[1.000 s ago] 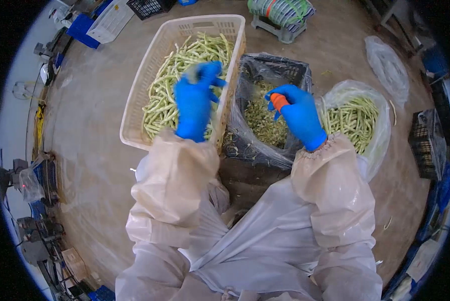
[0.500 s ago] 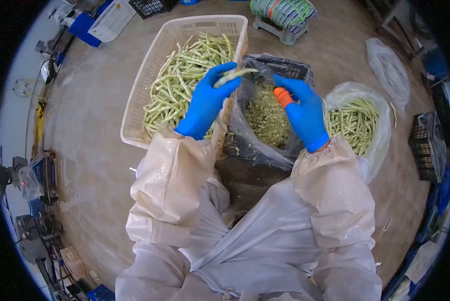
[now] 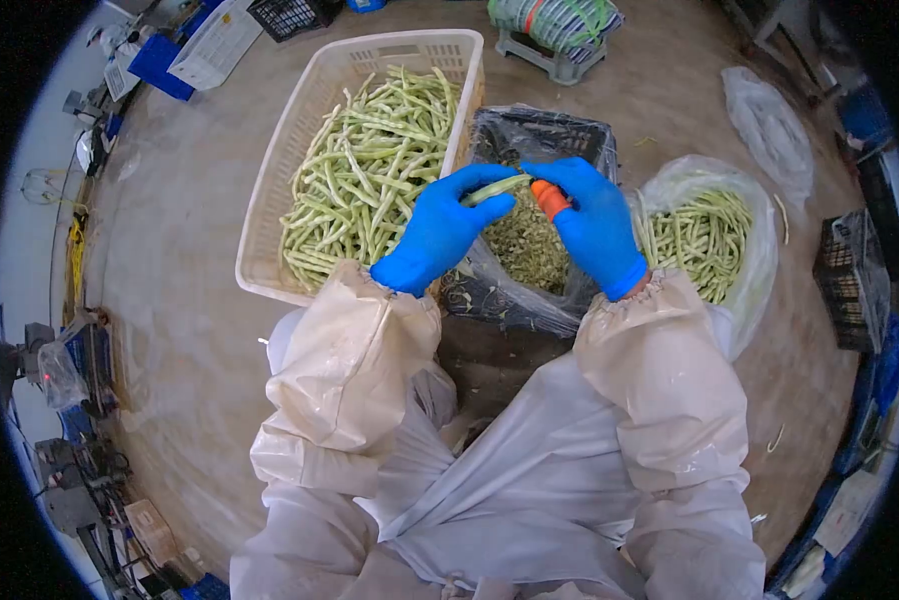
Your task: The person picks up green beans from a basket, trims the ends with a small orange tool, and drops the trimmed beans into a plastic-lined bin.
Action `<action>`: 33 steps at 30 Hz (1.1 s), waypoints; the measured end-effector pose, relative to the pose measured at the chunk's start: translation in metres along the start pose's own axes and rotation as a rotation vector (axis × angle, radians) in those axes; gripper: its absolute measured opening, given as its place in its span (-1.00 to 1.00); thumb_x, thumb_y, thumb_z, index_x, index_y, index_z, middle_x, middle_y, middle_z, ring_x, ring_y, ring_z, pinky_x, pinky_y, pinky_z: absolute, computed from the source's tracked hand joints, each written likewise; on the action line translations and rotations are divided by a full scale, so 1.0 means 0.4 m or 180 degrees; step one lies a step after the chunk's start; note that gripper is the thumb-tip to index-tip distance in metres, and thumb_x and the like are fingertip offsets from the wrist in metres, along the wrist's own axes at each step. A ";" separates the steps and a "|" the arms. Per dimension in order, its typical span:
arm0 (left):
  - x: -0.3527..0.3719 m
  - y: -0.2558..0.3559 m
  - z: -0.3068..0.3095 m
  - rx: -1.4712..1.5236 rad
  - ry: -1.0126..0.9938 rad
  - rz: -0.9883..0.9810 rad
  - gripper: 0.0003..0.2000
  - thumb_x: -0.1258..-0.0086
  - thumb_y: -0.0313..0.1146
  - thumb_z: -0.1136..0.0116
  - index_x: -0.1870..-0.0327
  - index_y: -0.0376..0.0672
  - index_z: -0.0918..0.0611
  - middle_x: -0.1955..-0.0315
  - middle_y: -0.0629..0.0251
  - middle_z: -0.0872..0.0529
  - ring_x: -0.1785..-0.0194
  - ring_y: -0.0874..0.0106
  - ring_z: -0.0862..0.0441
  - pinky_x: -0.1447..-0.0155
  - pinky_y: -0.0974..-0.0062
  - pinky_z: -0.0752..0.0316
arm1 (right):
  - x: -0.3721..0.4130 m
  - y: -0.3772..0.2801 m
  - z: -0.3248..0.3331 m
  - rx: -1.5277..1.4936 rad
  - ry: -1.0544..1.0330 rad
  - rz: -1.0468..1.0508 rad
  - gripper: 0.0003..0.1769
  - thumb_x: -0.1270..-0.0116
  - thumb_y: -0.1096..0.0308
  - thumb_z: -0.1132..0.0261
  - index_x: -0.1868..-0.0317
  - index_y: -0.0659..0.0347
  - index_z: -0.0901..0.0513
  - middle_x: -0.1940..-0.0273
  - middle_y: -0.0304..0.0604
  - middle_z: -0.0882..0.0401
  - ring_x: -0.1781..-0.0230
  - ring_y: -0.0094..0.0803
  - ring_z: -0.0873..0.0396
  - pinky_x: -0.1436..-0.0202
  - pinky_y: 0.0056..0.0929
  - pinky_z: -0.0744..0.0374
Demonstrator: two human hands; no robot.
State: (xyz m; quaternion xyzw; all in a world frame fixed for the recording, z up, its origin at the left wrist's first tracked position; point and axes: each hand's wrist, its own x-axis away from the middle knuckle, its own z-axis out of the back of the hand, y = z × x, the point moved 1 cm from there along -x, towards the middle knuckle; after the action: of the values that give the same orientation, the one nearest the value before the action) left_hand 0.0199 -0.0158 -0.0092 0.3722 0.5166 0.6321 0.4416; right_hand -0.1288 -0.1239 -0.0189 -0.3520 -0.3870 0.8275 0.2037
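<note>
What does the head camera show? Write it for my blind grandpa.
Blue-gloved left hand holds a green bean, its tip at the orange thumb cover of the right hand, above a plastic-lined crate of scraps. A pale crate of beans stands on the left, a plastic bag of beans on the right.

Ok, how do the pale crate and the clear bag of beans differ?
The pale crate is rigid with slotted walls; the clear bag is soft plastic. The pale crate looks larger than the clear bag. The pale crate sits by the left hand, the clear bag by the right hand. Both are open and hold light-green beans.
</note>
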 end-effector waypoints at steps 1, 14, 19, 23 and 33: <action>0.002 -0.002 -0.004 0.0055 0.0065 -0.0097 -0.73 -0.29 -0.42 -0.19 0.00 -0.22 -0.60 0.14 0.31 -0.65 0.10 0.55 -0.54 0.01 0.58 -0.44 | 0.000 -0.004 -0.002 0.0022 -0.0004 0.0008 -0.73 -0.18 0.43 -0.26 0.07 0.15 -0.63 0.27 -0.04 -0.54 0.33 -0.14 -0.53 0.29 -0.31 -0.49; 0.010 -0.018 -0.027 -0.0394 0.0590 -0.0229 -0.84 -0.25 -0.46 -0.21 0.18 -0.28 -0.66 0.32 0.31 -0.68 0.26 0.50 -0.60 0.11 0.53 -0.48 | 0.020 -0.036 -0.034 -0.0047 0.0018 -0.0347 -0.88 -0.10 0.49 -0.22 0.31 0.27 -0.56 0.37 0.05 -0.55 0.37 0.00 -0.53 0.31 -0.21 -0.50; -0.003 0.024 0.007 0.1020 0.0961 0.0151 -0.78 -0.33 -0.37 -0.15 0.10 -0.32 -0.62 0.27 0.26 -0.67 0.21 0.50 -0.60 0.07 0.55 -0.49 | 0.008 0.001 -0.035 -0.1062 -0.0032 -0.0964 -0.92 -0.08 0.46 -0.23 0.38 0.27 -0.57 0.42 0.08 -0.57 0.41 0.03 -0.55 0.33 -0.16 -0.51; -0.030 0.012 0.139 0.1577 0.1898 -0.0319 -0.77 -0.36 -0.37 -0.12 0.05 -0.28 -0.59 0.25 0.26 -0.68 0.19 0.47 -0.62 0.10 0.58 -0.46 | 0.016 0.040 0.005 0.1153 0.0064 -0.0613 -0.89 -0.08 0.37 -0.23 0.39 0.22 -0.59 0.41 0.10 -0.57 0.38 0.04 -0.57 0.31 -0.13 -0.52; -0.005 0.058 0.197 0.1023 0.2898 -0.0810 -0.79 -0.29 -0.46 -0.18 0.07 -0.28 -0.60 0.20 0.22 -0.69 0.17 0.46 -0.65 0.21 0.63 -0.41 | 0.011 0.128 0.069 0.3100 -0.0285 -0.0950 -0.88 -0.05 0.34 -0.22 0.45 0.17 -0.63 0.42 0.05 -0.60 0.38 0.01 -0.59 0.28 -0.08 -0.53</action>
State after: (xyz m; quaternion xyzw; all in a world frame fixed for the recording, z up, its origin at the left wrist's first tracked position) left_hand 0.0896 0.0063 0.0284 0.0558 0.7891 0.5840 0.1820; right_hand -0.1555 -0.1663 -0.0485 -0.1214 -0.0108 0.8880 0.4433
